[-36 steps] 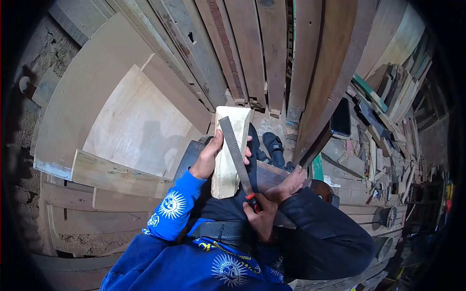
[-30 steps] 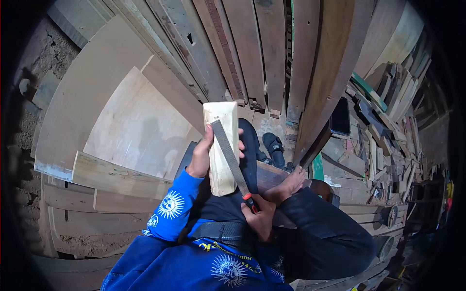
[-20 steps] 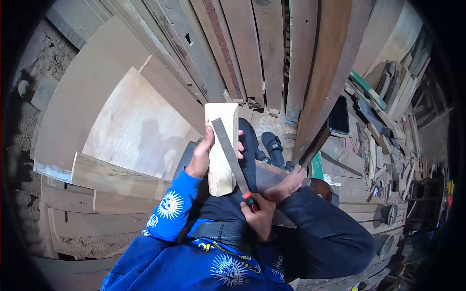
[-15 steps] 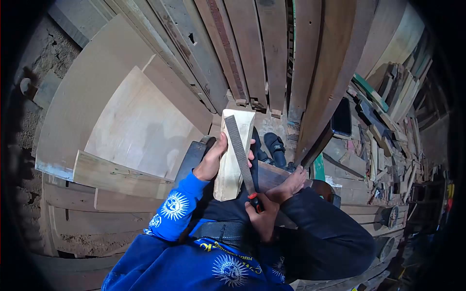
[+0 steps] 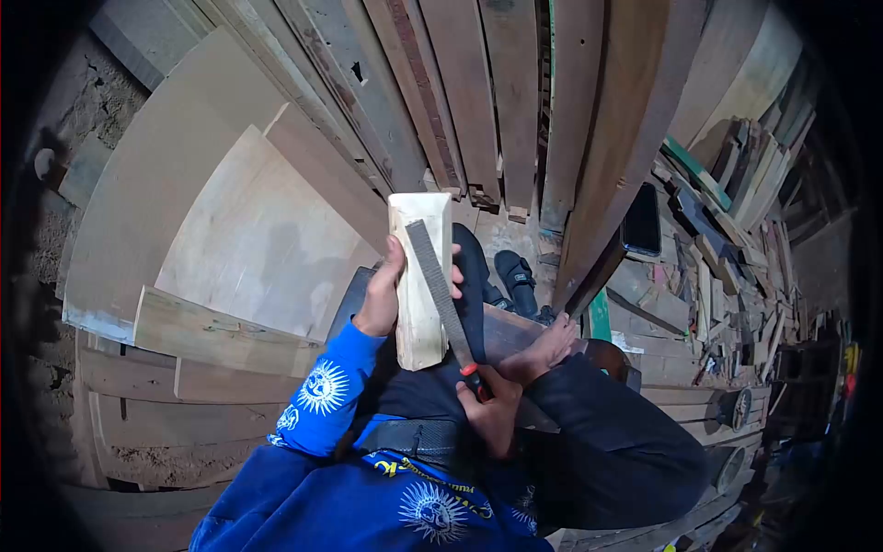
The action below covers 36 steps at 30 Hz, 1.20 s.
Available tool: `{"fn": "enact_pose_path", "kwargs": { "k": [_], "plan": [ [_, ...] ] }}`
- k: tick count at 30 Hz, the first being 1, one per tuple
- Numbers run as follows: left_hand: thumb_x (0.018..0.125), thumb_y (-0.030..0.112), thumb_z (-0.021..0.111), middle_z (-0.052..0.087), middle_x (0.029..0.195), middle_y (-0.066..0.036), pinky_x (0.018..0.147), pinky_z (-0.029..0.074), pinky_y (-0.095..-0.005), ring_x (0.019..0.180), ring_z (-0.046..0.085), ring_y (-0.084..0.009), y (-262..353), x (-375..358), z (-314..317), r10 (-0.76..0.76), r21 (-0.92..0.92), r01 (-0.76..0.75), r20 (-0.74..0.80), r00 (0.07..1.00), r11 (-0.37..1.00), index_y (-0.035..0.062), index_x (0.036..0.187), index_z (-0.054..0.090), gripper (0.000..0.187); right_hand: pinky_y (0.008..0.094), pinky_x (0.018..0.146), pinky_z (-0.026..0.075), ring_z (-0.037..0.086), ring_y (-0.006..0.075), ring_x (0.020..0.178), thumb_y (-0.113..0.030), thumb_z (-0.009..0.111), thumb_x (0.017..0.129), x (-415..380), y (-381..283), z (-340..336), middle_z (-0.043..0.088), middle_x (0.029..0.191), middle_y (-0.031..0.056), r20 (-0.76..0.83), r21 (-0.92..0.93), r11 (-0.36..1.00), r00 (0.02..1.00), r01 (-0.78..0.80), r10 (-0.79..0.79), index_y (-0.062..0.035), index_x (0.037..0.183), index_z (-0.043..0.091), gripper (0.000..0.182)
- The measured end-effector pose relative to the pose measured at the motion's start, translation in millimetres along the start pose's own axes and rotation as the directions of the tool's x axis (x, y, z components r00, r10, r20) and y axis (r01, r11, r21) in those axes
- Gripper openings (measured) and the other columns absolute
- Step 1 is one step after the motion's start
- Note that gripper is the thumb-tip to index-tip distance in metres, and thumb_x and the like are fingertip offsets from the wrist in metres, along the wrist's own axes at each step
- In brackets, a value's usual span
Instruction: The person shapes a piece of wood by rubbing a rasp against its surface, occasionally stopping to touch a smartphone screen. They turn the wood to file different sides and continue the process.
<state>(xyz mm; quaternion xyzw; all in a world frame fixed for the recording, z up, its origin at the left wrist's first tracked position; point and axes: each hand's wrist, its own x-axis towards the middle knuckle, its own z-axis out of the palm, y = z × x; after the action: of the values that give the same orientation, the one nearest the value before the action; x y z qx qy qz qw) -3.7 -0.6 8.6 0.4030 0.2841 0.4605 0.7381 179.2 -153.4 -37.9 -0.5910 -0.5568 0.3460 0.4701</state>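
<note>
A pale wooden block (image 5: 414, 317) stands out above my lap, its long sides running up and down the view. My left hand (image 5: 384, 293) is wrapped round it, thumb on the left edge and fingertips showing at the right edge. A long grey file (image 5: 434, 281) lies slantwise over the block's upper face. Its red and black handle is closed in my right hand (image 5: 494, 408), just below and right of the block. Whether the file touches the wood along its whole length, I cannot tell.
Long planks (image 5: 469, 101) stand ahead. Curved boards (image 5: 248, 230) lean at the left. My bare foot (image 5: 552, 345) rests at the right, near black sandals (image 5: 517, 276). A phone (image 5: 642, 221) and a pile of wood scraps (image 5: 727, 267) are farther right.
The block in my left hand has shifted left and slightly up and now looks more upright. The file and my right hand have moved a little left and up too.
</note>
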Motion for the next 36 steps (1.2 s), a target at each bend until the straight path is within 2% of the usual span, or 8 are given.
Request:
{"fn": "enact_pose_path", "kwargs": {
  "k": [3, 5, 11, 13, 19, 31, 34, 36],
  "plan": [
    [0.102, 0.072, 0.018, 0.069, 0.108, -0.02, 0.087, 0.059, -0.0387, 0.093, 0.072, -0.0279, 2, -1, 2, -0.006, 0.0, 0.006, -0.008, 1.0, 1.0, -0.0072, 0.143, 0.047, 0.094, 0.0304, 0.049, 0.041, 0.056, 0.0153, 0.048, -0.007, 0.078, 0.079, -1, 4, 1, 0.059, 0.06, 0.0092, 0.009, 0.012, 1.0, 1.0, 0.016, -0.016, -0.0059, 0.095, 0.072, 0.018],
    [0.101, 0.073, 0.023, 0.061, 0.13, -0.024, 0.087, 0.059, -0.045, 0.099, 0.071, -0.0331, -8, -1, -2, -0.052, 0.02, 0.051, 0.092, 0.994, 0.999, 0.0002, 0.153, 0.036, 0.091, 0.0305, 0.049, 0.041, 0.055, 0.015, 0.048, -0.007, 0.078, 0.078, -1, 8, 2, 0.059, 0.059, 0.0091, 0.005, 0.011, 1.0, 1.0, -0.013, 0.013, -0.006, 0.095, 0.072, 0.018],
    [0.1, 0.074, 0.025, 0.066, 0.119, -0.023, 0.088, 0.058, -0.0446, 0.099, 0.07, -0.0317, -11, 2, -2, -0.036, 0.17, 0.028, 0.041, 0.999, 0.985, -0.0021, 0.149, 0.041, 0.092, 0.0314, 0.048, 0.04, 0.054, 0.0171, 0.047, -0.008, 0.079, 0.078, 0, 6, 0, 0.057, 0.058, 0.0095, -0.02, -0.022, 1.0, 1.0, -0.017, 0.016, -0.0059, 0.095, 0.072, 0.019],
    [0.101, 0.073, 0.024, 0.065, 0.119, -0.023, 0.086, 0.059, -0.0449, 0.096, 0.071, -0.0321, -2, 1, 1, -0.052, 0.039, 0.051, 0.006, 0.999, 0.998, -0.0053, 0.147, 0.042, 0.093, 0.0318, 0.048, 0.039, 0.054, 0.0181, 0.047, -0.009, 0.079, 0.078, 1, 7, 1, 0.056, 0.058, 0.0097, -0.016, -0.008, 1.0, 1.0, 0.0, -0.001, -0.0056, 0.095, 0.072, 0.019],
    [0.101, 0.074, 0.019, 0.069, 0.108, -0.019, 0.087, 0.058, -0.0399, 0.095, 0.072, -0.0286, 2, 0, 8, -0.061, 0.01, 0.061, 0.011, 0.998, 0.998, -0.0066, 0.143, 0.047, 0.095, 0.0325, 0.048, 0.04, 0.054, 0.0191, 0.046, -0.009, 0.078, 0.078, 0, 9, 1, 0.057, 0.058, 0.0099, -0.001, -0.018, 1.0, 1.0, 0.022, -0.022, -0.0044, 0.096, 0.072, 0.019],
    [0.102, 0.072, 0.023, 0.065, 0.118, -0.023, 0.092, 0.057, -0.0451, 0.103, 0.069, -0.0316, -9, 1, 3, -0.015, 0.188, 0.004, 0.055, 0.998, 0.982, -0.0035, 0.148, 0.041, 0.09, 0.0309, 0.049, 0.042, 0.056, 0.0166, 0.048, -0.01, 0.078, 0.079, 0, 6, -3, 0.058, 0.059, 0.0079, -0.012, 0.006, 0.998, 0.998, -0.066, 0.067, -0.0053, 0.095, 0.072, 0.018],
    [0.106, 0.065, 0.025, 0.061, 0.134, -0.019, 0.093, 0.055, -0.0392, 0.107, 0.068, -0.0264, -1, 0, 5, 0.041, -0.031, -0.042, -0.029, 0.999, 0.999, -0.0023, 0.149, 0.042, 0.081, 0.0307, 0.049, 0.041, 0.055, 0.0161, 0.048, -0.01, 0.079, 0.078, -1, 7, -3, 0.057, 0.058, 0.0077, -0.008, -0.024, 0.999, 0.999, -0.037, 0.036, -0.0055, 0.095, 0.072, 0.018],
    [0.105, 0.068, 0.023, 0.062, 0.129, -0.021, 0.092, 0.056, -0.0425, 0.105, 0.068, -0.0293, -1, 1, 0, 0.007, 0.017, -0.008, 0.036, 0.999, 1.0, -0.0023, 0.15, 0.04, 0.085, 0.0308, 0.049, 0.041, 0.055, 0.0162, 0.048, -0.01, 0.079, 0.078, -2, 9, -3, 0.057, 0.058, 0.0078, 0.003, -0.007, 0.999, 0.999, -0.037, 0.037, -0.0056, 0.095, 0.072, 0.018]
  ]
}}
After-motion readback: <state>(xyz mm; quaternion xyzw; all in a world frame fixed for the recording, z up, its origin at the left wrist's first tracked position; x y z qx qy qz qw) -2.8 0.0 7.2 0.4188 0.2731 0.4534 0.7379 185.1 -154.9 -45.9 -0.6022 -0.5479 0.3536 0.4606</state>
